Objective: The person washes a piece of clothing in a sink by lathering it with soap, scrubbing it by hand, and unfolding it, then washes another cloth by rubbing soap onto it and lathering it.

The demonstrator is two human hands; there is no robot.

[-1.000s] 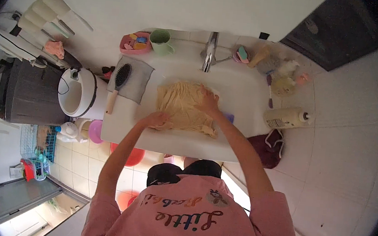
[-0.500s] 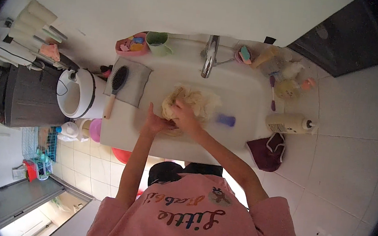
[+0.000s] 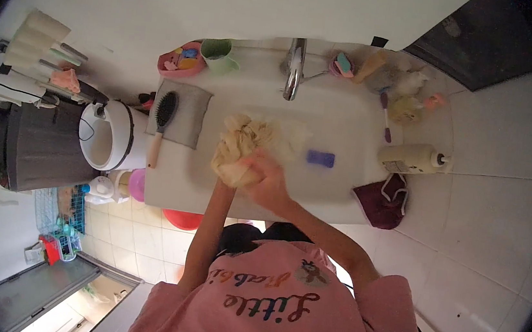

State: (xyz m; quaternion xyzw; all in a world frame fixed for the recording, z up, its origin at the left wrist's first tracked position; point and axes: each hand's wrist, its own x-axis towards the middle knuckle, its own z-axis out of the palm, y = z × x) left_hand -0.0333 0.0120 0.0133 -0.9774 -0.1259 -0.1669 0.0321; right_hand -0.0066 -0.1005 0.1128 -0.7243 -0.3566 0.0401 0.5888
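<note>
Head view: a white bucket (image 3: 140,143) stands just beside the left end of a white sink (image 3: 320,204), where a hairbrush (image 3: 165,113) lies on a gray mat (image 3: 192,113). Behind, a pink tray (image 3: 167,69) and a green cup (image 3: 222,63) take up the back left corner. A narrow strip separates the mat from a bunched cloth (image 3: 243,139), held in the basin left of its middle, toward the front edge. Wrinkled and pale yellow, the cloth is gathered in loose folds on top, with a smoother, rounded lower end. The left hand is hidden behind it, its grip impossible to tell; the right hand (image 3: 269,180), slightly blurred, curls closed on the bundle's lower right side. A faucet (image 3: 294,72) juts from the back edge, apart from both. Rightward, the basin opens out around a blue block (image 3: 320,158), reaching the right rim, lined by a cream bottle (image 3: 409,159) and a maroon pouch (image 3: 378,207).
</note>
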